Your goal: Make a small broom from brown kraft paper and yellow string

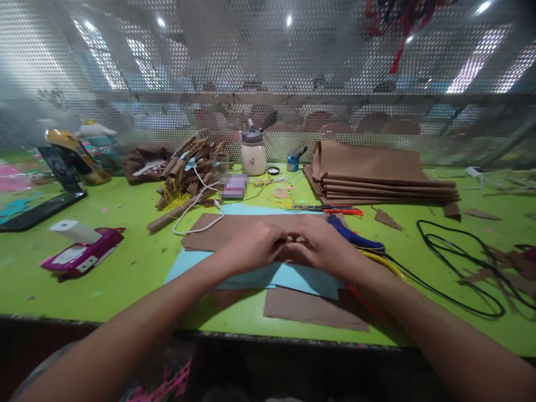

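Observation:
My left hand (262, 244) and my right hand (324, 243) meet at the middle of the table, fingertips almost touching. Both are closed, with curled fingers pinching at the near edge of folded brown paper (218, 230); the exact grip is partly hidden by the fingers. Beneath the brown paper lie light blue sheets (251, 278). Another brown sheet (312, 308) sticks out toward the table's front edge. Beside my right hand is a tool with dark blue handles (355, 237), partly covered by my wrist.
Red-handled scissors (341, 211) lie behind the hands. A stack of folded brown paper (377, 176) sits back right, rolled brown pieces (180, 184) back left. A white cable (199, 228) crosses the paper. Also around are a black cord (460, 273), purple device (86, 251) and jug (253, 153).

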